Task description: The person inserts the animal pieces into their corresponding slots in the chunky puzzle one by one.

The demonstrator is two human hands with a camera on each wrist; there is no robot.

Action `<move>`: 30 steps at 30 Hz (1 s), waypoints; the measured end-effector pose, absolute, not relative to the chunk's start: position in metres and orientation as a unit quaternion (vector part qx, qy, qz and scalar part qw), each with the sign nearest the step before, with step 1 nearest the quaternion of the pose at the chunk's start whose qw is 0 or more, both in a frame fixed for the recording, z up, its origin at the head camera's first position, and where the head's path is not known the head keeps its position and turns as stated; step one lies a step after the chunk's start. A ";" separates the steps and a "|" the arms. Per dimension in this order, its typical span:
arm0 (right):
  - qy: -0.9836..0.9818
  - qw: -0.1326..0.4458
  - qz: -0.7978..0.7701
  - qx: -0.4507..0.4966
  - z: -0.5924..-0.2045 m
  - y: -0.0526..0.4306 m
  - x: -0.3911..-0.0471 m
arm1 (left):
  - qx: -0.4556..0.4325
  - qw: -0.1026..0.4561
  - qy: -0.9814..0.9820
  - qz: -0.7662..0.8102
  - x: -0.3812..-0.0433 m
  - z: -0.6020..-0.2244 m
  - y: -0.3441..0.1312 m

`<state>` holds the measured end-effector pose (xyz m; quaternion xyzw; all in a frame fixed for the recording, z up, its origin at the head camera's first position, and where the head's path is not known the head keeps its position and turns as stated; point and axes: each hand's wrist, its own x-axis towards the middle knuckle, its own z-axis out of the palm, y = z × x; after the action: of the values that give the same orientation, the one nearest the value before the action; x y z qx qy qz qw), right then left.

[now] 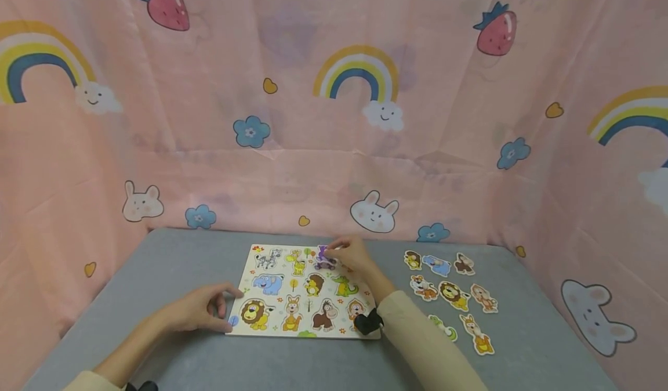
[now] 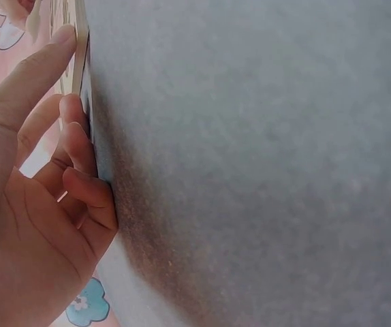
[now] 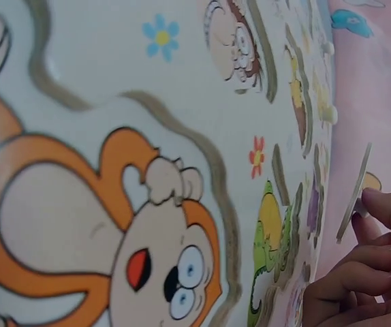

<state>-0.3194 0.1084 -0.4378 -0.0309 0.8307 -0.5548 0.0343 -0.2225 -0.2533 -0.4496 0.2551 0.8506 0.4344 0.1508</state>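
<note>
A white animal puzzle board (image 1: 326,328) lies on the table with printed animal shapes, among them a zebra (image 1: 268,259), a giraffe (image 1: 297,262) and a lion (image 1: 254,314). Over the board's far edge, my right hand (image 1: 356,259) pinches a thin purple animal piece (image 1: 322,253) between thumb and fingertips. The right wrist view shows this piece (image 3: 356,187) edge-on, raised off the board. My left hand (image 1: 200,308) is at the board's left edge, thumb and index finger touching it, other fingers loosely bent on the table. The purple animal's kind is partly hidden by my fingers.
Right of the board lie several loose pieces: a hedgehog (image 1: 413,260), elephant (image 1: 437,265), gorilla (image 1: 464,264), tiger (image 1: 423,287), another lion (image 1: 453,295), monkey (image 1: 483,298), crocodile (image 1: 443,327) and kangaroo (image 1: 477,335). A pink patterned curtain (image 1: 292,182) surrounds the grey table (image 1: 198,362).
</note>
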 end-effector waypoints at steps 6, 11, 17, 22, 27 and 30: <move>0.819 0.050 -0.572 -0.007 -0.443 0.106 -0.320 | 0.256 0.151 0.851 0.434 -0.223 -0.451 -0.254; 0.823 0.043 -0.566 -0.005 -0.446 0.104 -0.322 | 0.253 0.152 0.851 0.434 -0.222 -0.450 -0.254; 0.825 0.045 -0.564 0.002 -0.446 0.102 -0.321 | 0.246 0.152 0.855 0.431 -0.222 -0.451 -0.254; 0.828 0.030 -0.559 -0.011 -0.446 0.101 -0.319 | 0.250 0.148 0.854 0.431 -0.222 -0.451 -0.254; 0.839 0.017 -0.543 -0.013 -0.451 0.099 -0.325 | 0.254 0.146 0.853 0.431 -0.222 -0.450 -0.254; 0.848 0.008 -0.529 -0.013 -0.454 0.099 -0.327 | 0.256 0.146 0.853 0.430 -0.222 -0.450 -0.254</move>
<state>-0.3274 0.0988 -0.4538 -0.0133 0.8482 -0.5295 0.0077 -0.2222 -0.2540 -0.4498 0.2560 0.8533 0.4301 0.1461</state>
